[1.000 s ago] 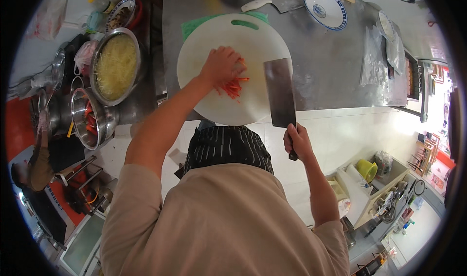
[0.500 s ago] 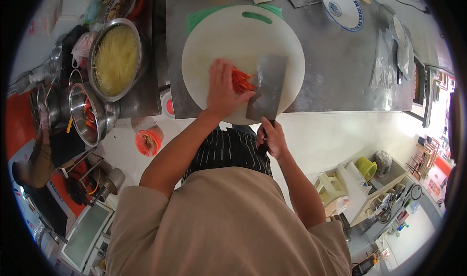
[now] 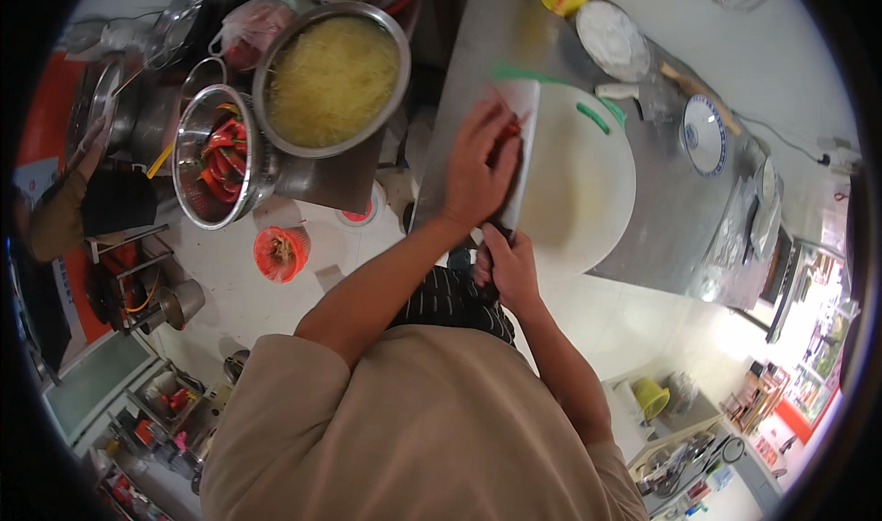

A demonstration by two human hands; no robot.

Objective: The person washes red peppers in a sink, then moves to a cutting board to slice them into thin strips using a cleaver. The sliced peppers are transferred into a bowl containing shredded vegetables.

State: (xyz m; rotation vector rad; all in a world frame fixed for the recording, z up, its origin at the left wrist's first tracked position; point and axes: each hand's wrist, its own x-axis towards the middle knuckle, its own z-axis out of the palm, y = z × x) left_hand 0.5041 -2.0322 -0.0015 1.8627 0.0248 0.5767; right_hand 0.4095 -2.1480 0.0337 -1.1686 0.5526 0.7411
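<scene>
Gleaming broad cleaver (image 3: 526, 163), red shreds (image 3: 508, 130) alongside

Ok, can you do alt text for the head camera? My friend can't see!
A person's left hand cups red shreds against a cleaver held in the right hand, at the left side of a round white cutting board. Further left are a metal bowl of pale yellow shreds and another of mostly red peppers.
</scene>
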